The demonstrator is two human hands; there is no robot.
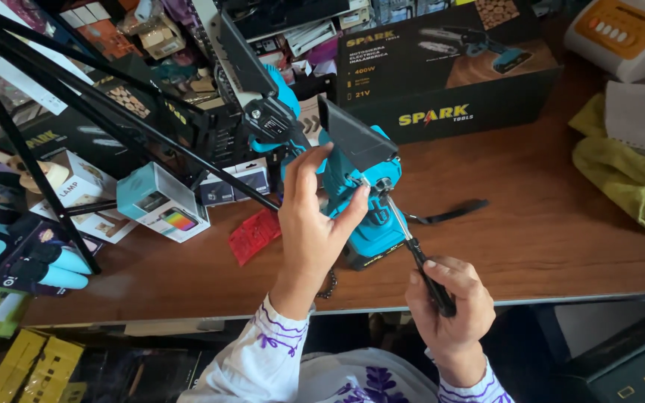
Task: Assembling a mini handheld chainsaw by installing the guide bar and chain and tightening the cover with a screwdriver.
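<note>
Our left hand (pixel 309 224) wraps around the blue power tool (pixel 352 201) on the wooden table (pixel 546 216). Our right hand (pixel 449 298) pinches a black screwdriver (pixel 412 242), its tip touching the tool.

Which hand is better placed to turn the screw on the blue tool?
The right hand, probably: it holds the screwdriver, whose tip meets the blue power tool. The left hand grips the tool's body to steady it.

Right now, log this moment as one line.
left hand: grips blue power tool | right hand: holds screwdriver, tip at tool | surface: wooden table
</note>
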